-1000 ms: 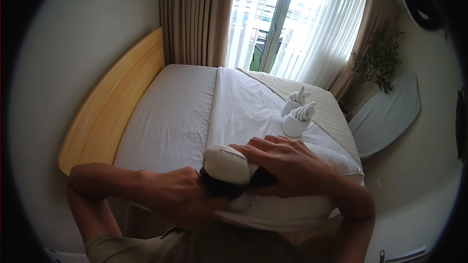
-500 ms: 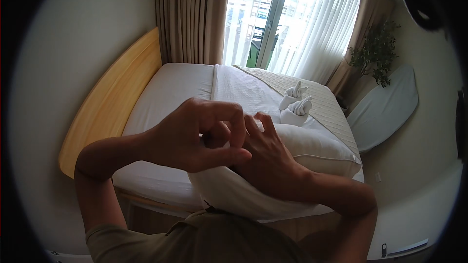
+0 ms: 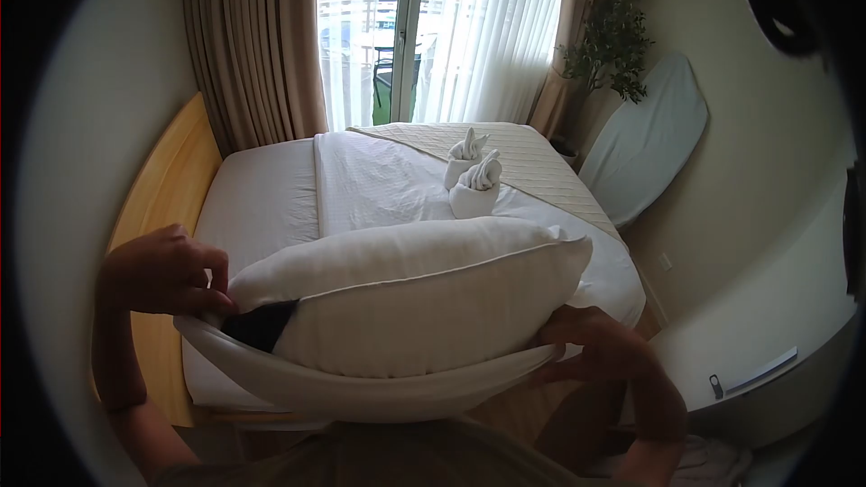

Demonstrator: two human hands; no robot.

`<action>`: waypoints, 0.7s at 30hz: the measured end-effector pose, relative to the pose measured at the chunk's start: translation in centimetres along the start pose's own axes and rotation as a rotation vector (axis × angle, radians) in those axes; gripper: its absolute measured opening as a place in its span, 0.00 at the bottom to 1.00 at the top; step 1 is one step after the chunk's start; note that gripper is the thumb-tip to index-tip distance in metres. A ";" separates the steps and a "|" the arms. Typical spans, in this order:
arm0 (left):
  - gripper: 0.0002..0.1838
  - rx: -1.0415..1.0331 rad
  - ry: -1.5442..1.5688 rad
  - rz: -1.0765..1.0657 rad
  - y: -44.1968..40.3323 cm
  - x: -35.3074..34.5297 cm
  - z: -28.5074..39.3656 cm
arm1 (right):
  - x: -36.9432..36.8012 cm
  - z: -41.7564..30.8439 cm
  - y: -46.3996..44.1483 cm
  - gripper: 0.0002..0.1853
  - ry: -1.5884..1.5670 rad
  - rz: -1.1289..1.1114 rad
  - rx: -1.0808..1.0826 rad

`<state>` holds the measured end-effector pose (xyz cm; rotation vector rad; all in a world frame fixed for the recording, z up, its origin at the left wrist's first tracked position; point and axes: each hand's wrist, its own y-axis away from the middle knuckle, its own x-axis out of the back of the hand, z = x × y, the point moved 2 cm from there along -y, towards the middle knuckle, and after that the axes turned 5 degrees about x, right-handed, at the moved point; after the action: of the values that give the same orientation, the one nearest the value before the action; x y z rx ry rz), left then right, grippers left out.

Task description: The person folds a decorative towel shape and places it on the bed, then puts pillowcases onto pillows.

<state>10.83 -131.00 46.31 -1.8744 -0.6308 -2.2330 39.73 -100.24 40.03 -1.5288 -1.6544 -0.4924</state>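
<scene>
While the plump white piped pillow [image 3: 424,316] is beside the near edge of the white-sheeted bed [image 3: 262,182], left hand [image 3: 167,272] and right hand [image 3: 600,343] pinch the loose white cloth cover [image 3: 361,397]; probably soft, light, best held by corners.

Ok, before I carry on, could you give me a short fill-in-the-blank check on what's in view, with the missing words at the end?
1. The black patch at one end of the pillow is nearer the person's ____ hand than the other.
2. The number of folded white figures standing on the bed is ____.
3. In the picture, the leafy plant is to the ____ of the wooden headboard.

Missing words: left; two; right.
</scene>
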 end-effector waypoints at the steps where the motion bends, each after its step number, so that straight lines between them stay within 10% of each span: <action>1: 0.19 -0.007 -0.001 -0.009 -0.5 1.2 1.3 | -0.1 -1.2 -0.3 0.18 -0.005 0.004 -0.009; 3: 0.23 0.130 -0.090 -0.014 -2.6 4.8 5.3 | -0.2 -2.7 -1.3 0.16 -0.060 -0.139 -0.165; 7: 0.46 -0.639 0.401 0.122 -9.5 3.1 12.9 | -1.2 -5.2 -4.7 0.14 -0.278 -0.138 -0.039; 21: 0.27 -0.963 0.146 -0.139 -8.8 -3.4 16.3 | 0.8 -3.6 -6.6 0.24 -1.091 0.238 -0.184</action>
<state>22.85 -116.79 43.21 -1.9746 0.4648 -3.0419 34.58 -103.63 44.34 -2.3070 -2.1680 0.4382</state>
